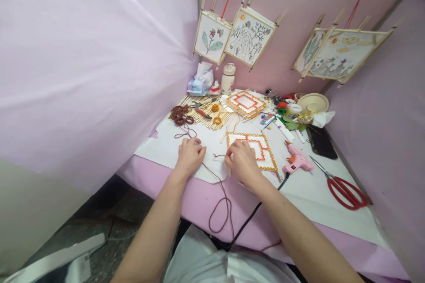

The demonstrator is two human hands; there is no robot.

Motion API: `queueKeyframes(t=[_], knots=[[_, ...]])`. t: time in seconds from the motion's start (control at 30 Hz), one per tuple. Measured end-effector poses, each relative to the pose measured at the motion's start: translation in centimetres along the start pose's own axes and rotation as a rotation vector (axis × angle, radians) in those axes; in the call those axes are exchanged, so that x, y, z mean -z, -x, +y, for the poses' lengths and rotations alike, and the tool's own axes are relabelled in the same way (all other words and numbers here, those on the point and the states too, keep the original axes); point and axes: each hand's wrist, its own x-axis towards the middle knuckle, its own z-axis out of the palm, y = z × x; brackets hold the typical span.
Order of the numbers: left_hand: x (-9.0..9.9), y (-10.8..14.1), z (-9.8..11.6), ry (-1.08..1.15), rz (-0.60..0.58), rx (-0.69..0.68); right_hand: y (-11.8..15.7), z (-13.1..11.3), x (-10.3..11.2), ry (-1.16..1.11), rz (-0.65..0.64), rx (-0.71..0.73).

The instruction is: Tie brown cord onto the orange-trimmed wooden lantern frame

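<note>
Watching remotely, I reckon the thin dark-brown cord (pixel 228 199) looping slack near the round black cable (pixel 247 221) could tangle if tugged, with my right hand (pixel 244 162) pinching its short end beside the orange-and-red-trimmed white panel (pixel 270 154) and my left hand (pixel 191 155) curled, can't tell if gripping.

A thin brown cord (pixel 222 183) trails in slack loops near a flat white panel (pixel 261 151) trimmed orange and red.
</note>
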Motion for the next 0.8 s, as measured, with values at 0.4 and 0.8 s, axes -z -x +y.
queueKeyframes(t=[0.4,0.8], knots=[[-1.7,0.2,11.4,1.362,-0.388,0.385,3.0,4.3,2.1,-0.405,0.424,-0.074],[-3.1,-0.6,11.7,1.099,-0.321,0.050,3.0,7.1,3.1,-0.487,0.343,0.039]])
